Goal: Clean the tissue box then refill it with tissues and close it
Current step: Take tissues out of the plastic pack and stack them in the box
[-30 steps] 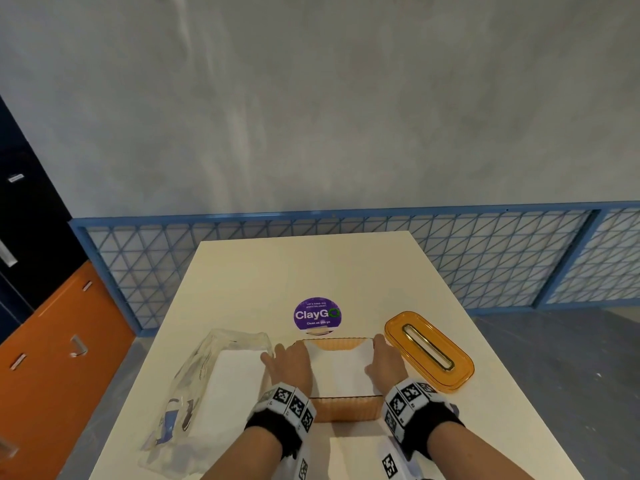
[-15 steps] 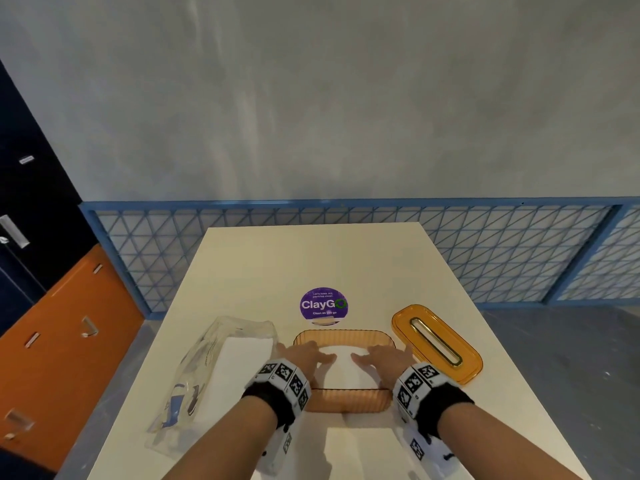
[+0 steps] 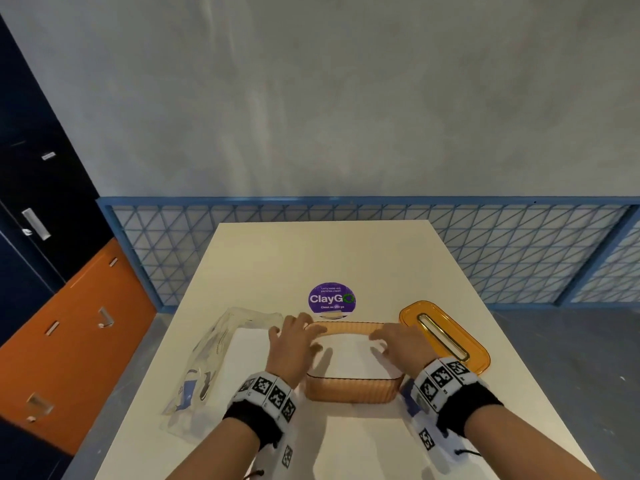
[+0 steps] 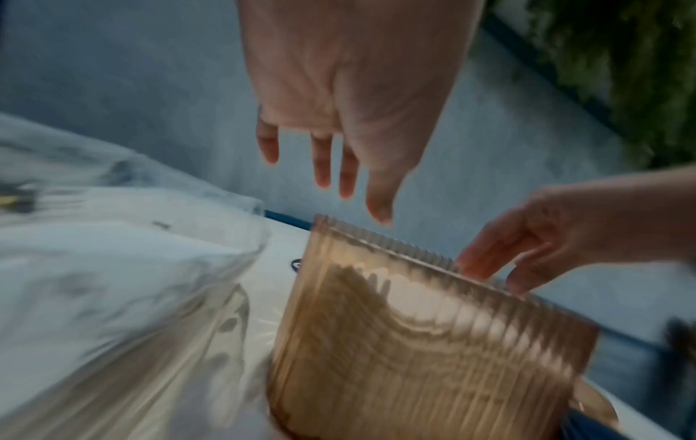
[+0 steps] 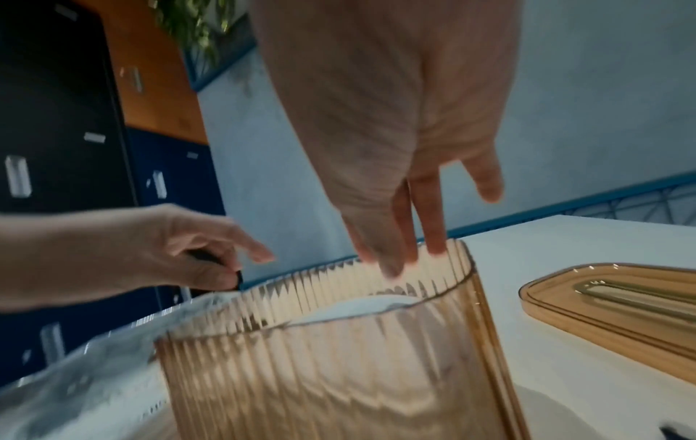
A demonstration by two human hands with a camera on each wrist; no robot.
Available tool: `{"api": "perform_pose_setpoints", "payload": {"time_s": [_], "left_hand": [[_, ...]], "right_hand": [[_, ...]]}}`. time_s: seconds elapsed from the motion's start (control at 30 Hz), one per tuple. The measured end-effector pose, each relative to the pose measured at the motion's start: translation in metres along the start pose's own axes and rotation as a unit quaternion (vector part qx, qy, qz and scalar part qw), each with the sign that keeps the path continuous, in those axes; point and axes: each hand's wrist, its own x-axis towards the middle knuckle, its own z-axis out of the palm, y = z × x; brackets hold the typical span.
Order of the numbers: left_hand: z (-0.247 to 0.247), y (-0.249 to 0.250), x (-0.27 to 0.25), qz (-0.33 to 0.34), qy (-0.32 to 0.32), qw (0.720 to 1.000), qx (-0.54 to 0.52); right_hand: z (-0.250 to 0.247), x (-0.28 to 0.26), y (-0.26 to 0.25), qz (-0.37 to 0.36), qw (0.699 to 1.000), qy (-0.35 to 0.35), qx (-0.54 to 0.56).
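Tissue box [image 3: 351,389] is sitting refilled, tissues [image 3: 356,358] inside, while you are hovering your left hand [image 3: 294,344] and right hand [image 3: 398,344] over it, fingers relaxed and grasping nothing, so next you are likely reaching for the lid [image 3: 445,336] beside it to close up

We see the tissue box [image 3: 351,389] open-topped, with both hands hovering over it. The plastic tissue pack [image 3: 211,362] crowds its left side, and the lid [image 3: 445,336] lies just beside its right. Past the purple sticker [image 3: 331,298], the counter [image 3: 329,251] offers bare passage.
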Motion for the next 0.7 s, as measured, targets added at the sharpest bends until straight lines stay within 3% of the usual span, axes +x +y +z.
{"api": "perform_pose_setpoints", "payload": {"time_s": [0.07, 0.1, 0.2, 0.3, 0.7], "left_hand": [[-0.001, -0.022, -0.009, -0.102, 0.092, 0.988, -0.064], [0.0, -0.034, -0.013, -0.161, 0.092, 0.979, -0.079], [0.018, -0.062, -0.018, -0.283, -0.036, 0.956, -0.072], [0.037, -0.07, -0.018, -0.297, -0.116, 0.945, -0.065], [0.059, -0.067, -0.002, -0.334, -0.199, 0.921, 0.026]], "right_hand": [[0.004, -0.003, 0.008, 0.025, 0.991, 0.12, 0.053], [0.005, -0.005, 0.012, 0.052, 0.986, 0.142, 0.076], [0.017, -0.004, 0.017, 0.126, 0.979, 0.047, 0.154], [0.029, 0.004, 0.018, 0.153, 0.967, -0.02, 0.203], [0.033, 0.008, 0.016, 0.161, 0.973, -0.041, 0.162]]}}
